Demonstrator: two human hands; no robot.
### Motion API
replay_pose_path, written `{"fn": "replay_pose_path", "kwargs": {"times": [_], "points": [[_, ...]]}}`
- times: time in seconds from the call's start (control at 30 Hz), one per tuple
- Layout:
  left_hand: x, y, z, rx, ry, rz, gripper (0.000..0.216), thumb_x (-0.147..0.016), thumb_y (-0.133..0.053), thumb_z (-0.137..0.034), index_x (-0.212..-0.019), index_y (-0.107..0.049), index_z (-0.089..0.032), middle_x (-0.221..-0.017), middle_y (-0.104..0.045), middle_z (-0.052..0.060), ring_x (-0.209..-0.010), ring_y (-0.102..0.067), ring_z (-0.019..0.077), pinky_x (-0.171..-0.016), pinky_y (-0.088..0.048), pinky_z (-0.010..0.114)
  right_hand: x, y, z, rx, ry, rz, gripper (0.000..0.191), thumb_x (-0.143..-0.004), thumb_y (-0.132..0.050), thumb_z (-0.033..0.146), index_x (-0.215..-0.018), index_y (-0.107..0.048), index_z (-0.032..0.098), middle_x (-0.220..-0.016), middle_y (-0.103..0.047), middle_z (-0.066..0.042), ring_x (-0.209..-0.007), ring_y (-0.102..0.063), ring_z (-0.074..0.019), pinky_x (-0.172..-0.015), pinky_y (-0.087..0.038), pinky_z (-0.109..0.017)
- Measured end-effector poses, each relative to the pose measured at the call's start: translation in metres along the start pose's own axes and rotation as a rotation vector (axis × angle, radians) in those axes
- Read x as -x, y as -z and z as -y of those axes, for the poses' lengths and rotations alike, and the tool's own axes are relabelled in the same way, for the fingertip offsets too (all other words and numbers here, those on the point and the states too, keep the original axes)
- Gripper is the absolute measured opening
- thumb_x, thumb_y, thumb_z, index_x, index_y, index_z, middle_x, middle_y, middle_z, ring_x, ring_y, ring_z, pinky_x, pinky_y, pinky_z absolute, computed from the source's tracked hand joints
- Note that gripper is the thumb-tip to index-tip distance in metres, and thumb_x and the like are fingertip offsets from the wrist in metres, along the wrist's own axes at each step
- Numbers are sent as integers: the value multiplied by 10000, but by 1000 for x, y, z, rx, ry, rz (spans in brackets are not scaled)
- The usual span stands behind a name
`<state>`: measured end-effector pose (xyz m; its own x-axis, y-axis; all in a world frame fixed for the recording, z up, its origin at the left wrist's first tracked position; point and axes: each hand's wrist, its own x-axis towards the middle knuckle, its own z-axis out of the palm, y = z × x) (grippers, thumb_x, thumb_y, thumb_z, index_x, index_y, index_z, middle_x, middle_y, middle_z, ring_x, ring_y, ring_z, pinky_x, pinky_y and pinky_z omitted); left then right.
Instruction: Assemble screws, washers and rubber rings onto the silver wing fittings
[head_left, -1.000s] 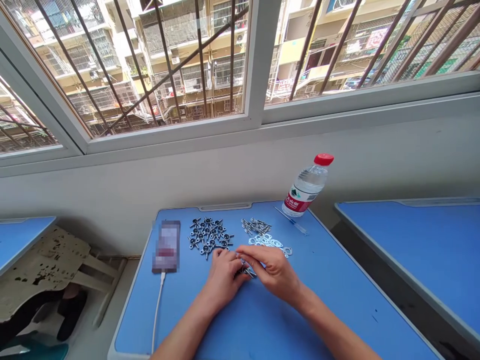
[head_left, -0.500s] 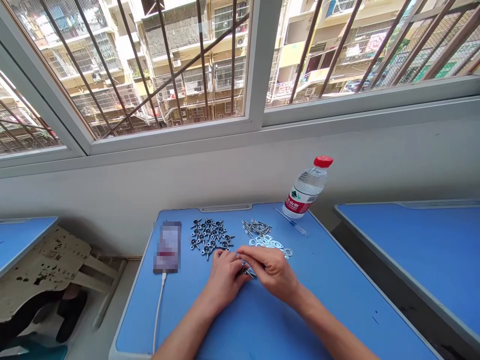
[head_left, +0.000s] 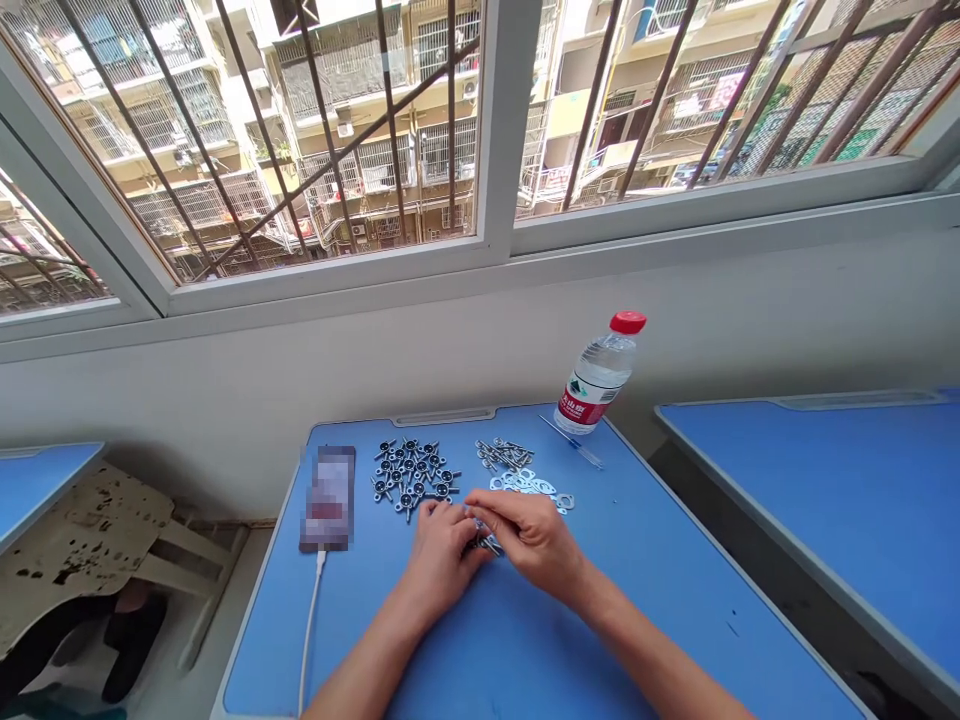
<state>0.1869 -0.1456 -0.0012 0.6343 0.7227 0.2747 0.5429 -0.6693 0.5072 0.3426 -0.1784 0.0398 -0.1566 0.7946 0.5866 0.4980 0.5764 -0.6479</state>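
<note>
My left hand [head_left: 441,552] rests on the blue desk [head_left: 645,620] with its fingers curled closed. Close against it, my right hand [head_left: 536,535] pinches with thumb and forefinger above the left fingertips. Whatever the two hands grip is too small and covered to make out. Small shiny metal parts [head_left: 489,544] show under and between the hands. Just beyond my left hand lies a cluster of dark round metal pieces with stems [head_left: 411,472]. Flat silver oval rings [head_left: 529,483] lie past my right hand, and behind them is a pile of small metal screws or pins [head_left: 504,454].
A phone [head_left: 328,498] with a white cable [head_left: 309,630] lies at the desk's left. At the back right stands a water bottle [head_left: 596,375] with a red cap, a pen [head_left: 574,443] beside it. Another blue desk [head_left: 825,480] is at right; a person's leg [head_left: 60,625] shows lower left.
The whole view has shifted slightly, so things appear a little farther left. Both hands keep nearly the same closed pose, close together over the metal parts.
</note>
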Motion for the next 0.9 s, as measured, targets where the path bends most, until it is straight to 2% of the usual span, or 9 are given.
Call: {"fn": "replay_pose_path", "kwargs": {"times": [0.2, 0.33, 0.43, 0.5, 0.57, 0.73, 0.83, 0.9], "points": [[0, 3, -3, -37, -10, 28, 45, -841, -693, -191, -829, -654, -209, -856, -657, 12, -842, -590, 194, -880, -400, 395, 3, -1, -14, -46, -92, -46, 222, -929, -485, 208, -1006, -691, 178, -783, -744, -48, -665, -697, -164, -613, -538, -235], [0, 5, -4, -38, -24, 39, 26, -855, -668, -195, -867, -669, -218, -853, -653, 14, -859, -595, 194, -895, -404, 396, 0, 1, -16, -120, -160, -99, 208, -911, -523, 251, -968, -709, 179, -778, -751, -48, -691, -705, -178, -660, -557, -263], [-1, 8, -3, -25, -39, 48, 46, -865, -662, -208, -907, -678, -218, -874, -660, 22, -878, -605, 198, -906, -406, 400, -5, 6, -18, -238, -294, -223, 220, -882, -568, 330, -916, -712, 168, -726, -733, -50, -593, -659, -168, -566, -542, -265], [-1, 9, -2, -23, -54, 59, 56, -869, -660, -214, -918, -685, -217, -875, -664, 24, -871, -611, 198, -911, -406, 408, -10, 11, -21, -337, -392, -334, 266, -853, -602, 397, -895, -708, 157, -698, -719, -51, -475, -571, -135, -455, -489, -251], [-1, 10, 0, -25, -76, 56, 65, -874, -659, -233, -929, -689, -217, -864, -665, 28, -866, -613, 202, -918, -404, 417, -14, 17, -27, -426, -457, -455, 309, -816, -639, 446, -873, -704, 150, -682, -711, -52, -409, -482, -104, -408, -440, -244], [-2, 16, 3, 4, -90, -30, 130, -914, -595, -308, -954, -687, -226, -867, -682, 44, -869, -620, 221, -909, -413, 428, -19, 28, -42, -569, -514, -650, 367, -730, -706, 493, -847, -699, 146, -670, -707, -48, -382, -413, -83, -400, -395, -250], [-6, 31, 3, 61, -13, -144, 199, -928, -546, -372, -961, -691, -240, -886, -694, 49, -884, -635, 232, -869, -451, 401, -20, 32, -47, -585, -505, -690, 372, -737, -697, 500, -846, -696, 145, -671, -710, -49, -374, -395, -79, -415, -412, -261], [-12, 47, 3, 71, 28, -176, 210, -914, -559, -387, -969, -700, -241, -894, -698, 46, -869, -646, 229, -857, -467, 391, -21, 34, -48, -593, -498, -709, 376, -736, -693, 508, -835, -695, 145, -665, -710, -50, -370, -391, -81, -412, -410, -265]]}}
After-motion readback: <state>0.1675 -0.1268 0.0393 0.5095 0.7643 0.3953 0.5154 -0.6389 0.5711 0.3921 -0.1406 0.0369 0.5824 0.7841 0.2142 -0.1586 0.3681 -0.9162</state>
